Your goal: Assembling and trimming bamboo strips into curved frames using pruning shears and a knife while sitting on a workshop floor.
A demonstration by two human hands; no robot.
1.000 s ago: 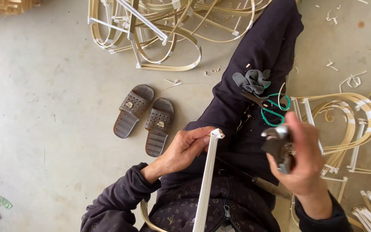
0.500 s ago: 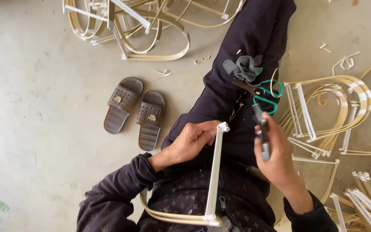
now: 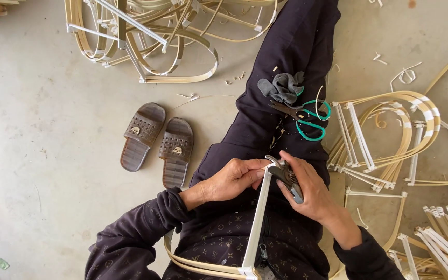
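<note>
Left hand (image 3: 232, 179) pinches white strip (image 3: 257, 223) top, over lap. Right hand (image 3: 307, 189) fingers closed on pliers (image 3: 285, 175) biting that end. Strip's lower end joined to bent frame (image 3: 203, 267); top end unfinished.

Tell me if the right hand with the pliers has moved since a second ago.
Yes. The right hand has swung its pliers left, away from the green scissors on the leg, onto the top of the white strip by the left hand.

A white strip (image 3: 257, 223) stands nearly upright over the lap, its foot joined to a curved tan band (image 3: 203, 267). Small grey-handled pliers (image 3: 286, 176) bite its top end, jaws closed.
</note>
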